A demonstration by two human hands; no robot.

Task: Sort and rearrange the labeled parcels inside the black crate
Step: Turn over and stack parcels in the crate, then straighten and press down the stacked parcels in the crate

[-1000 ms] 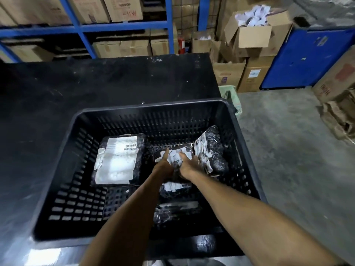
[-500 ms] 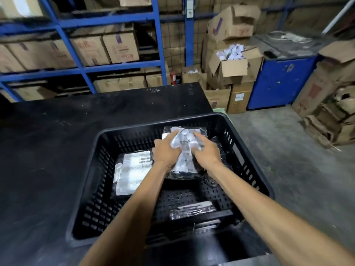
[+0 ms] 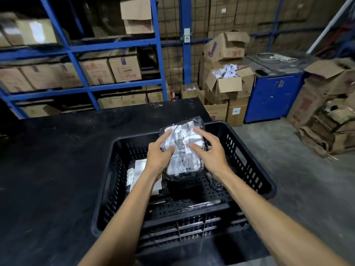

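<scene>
A black slatted crate stands on a black table. Above it I hold a black plastic-wrapped parcel covered with crumpled white labels, tilted up over the crate's far half. My left hand grips its left edge. My right hand rests on its right side with the fingers spread. A second parcel with a white label lies flat at the crate's left, partly hidden by my left forearm. Another dark wrapped parcel shows at the right under my right wrist. A thin shiny packet lies at the near side.
Blue shelving with cardboard boxes stands behind the table. Stacked open boxes, a blue cabinet and flattened cartons fill the right side. Grey concrete floor lies right of the crate.
Both hands have lifted the labelled parcel from the crate floor up above the far rim. The camera has tilted up, showing more shelving.
</scene>
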